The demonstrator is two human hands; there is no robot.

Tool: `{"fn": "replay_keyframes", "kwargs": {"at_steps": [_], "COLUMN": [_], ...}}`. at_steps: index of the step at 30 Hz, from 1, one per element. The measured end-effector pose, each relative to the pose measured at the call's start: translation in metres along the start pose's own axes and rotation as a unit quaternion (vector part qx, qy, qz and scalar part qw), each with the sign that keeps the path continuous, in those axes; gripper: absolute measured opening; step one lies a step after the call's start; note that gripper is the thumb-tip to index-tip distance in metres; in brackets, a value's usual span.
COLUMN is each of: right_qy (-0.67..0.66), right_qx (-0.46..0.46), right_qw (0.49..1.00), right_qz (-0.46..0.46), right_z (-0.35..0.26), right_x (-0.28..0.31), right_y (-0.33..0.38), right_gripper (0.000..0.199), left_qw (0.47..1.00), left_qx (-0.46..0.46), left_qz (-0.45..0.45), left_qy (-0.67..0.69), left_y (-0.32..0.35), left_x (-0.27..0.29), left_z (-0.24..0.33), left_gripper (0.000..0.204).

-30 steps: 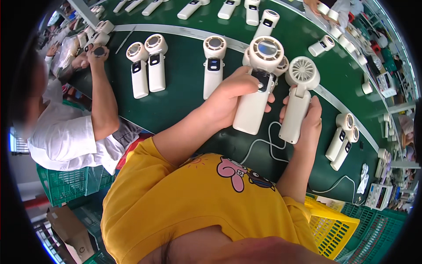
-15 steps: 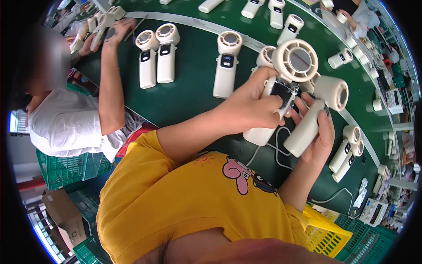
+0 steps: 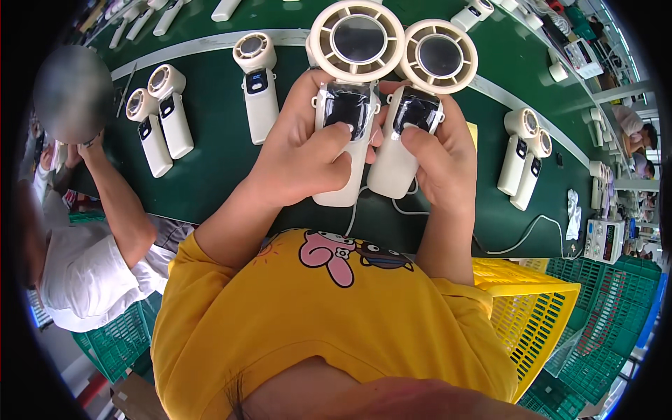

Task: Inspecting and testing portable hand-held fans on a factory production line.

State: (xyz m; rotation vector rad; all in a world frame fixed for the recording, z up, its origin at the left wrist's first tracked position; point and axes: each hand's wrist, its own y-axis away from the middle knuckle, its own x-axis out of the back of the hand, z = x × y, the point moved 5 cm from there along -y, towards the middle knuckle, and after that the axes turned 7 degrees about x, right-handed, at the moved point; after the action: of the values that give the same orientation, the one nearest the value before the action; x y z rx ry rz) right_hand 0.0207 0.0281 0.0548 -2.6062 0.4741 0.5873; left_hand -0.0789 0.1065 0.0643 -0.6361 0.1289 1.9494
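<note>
I hold two cream hand-held fans side by side, raised close to my face. My left hand [image 3: 304, 157] grips the left fan [image 3: 348, 84] by its handle, thumb on its dark front panel. My right hand [image 3: 437, 157] grips the right fan [image 3: 420, 91] the same way, thumb on its dark panel. Both round fan heads point up and face me. A thin white cable [image 3: 353, 213] hangs under the handles toward the green table [image 3: 217, 175].
More cream fans lie on the table: a pair at the left [image 3: 161, 126], one at centre left [image 3: 257, 84], a pair at the right [image 3: 521, 154]. A co-worker in white [image 3: 91, 259] sits at my left. A yellow crate [image 3: 539, 322] and green crates [image 3: 602, 294] stand at my right.
Both fans have come up from over the table toward my face and now stand upright side by side. My thumbs have moved onto their dark panels.
</note>
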Motion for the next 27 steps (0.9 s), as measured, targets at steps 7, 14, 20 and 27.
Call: {"fn": "replay_keyframes", "kwargs": {"at_steps": [7, 14, 20, 27], "right_qy": [0.006, 0.016, 0.006, 0.001], "right_qx": [0.009, 0.029, 0.026, 0.018], "right_qw": [1.0, 0.999, 1.0, 1.0], "right_qz": [0.005, 0.017, 0.014, 0.009], "right_z": [0.001, 0.005, 0.003, 0.003], "right_x": [-0.003, -0.003, -0.002, -0.005], "right_y": [0.001, 0.0, 0.0, 0.0], "right_gripper": [0.044, 0.044, 0.043, 0.043], "left_qw": [0.999, 0.999, 0.999, 0.999], "left_qx": [0.037, 0.037, 0.025, 0.017], "left_qz": [-0.001, 0.013, 0.015, 0.025], "left_qy": [-0.022, -0.025, -0.042, -0.032], "left_y": [0.0, 0.003, 0.002, 0.002], "left_x": [0.008, 0.009, 0.006, 0.005], "left_z": [-0.004, -0.003, -0.002, 0.002], "left_gripper": [0.065, 0.064, 0.055, 0.049]}}
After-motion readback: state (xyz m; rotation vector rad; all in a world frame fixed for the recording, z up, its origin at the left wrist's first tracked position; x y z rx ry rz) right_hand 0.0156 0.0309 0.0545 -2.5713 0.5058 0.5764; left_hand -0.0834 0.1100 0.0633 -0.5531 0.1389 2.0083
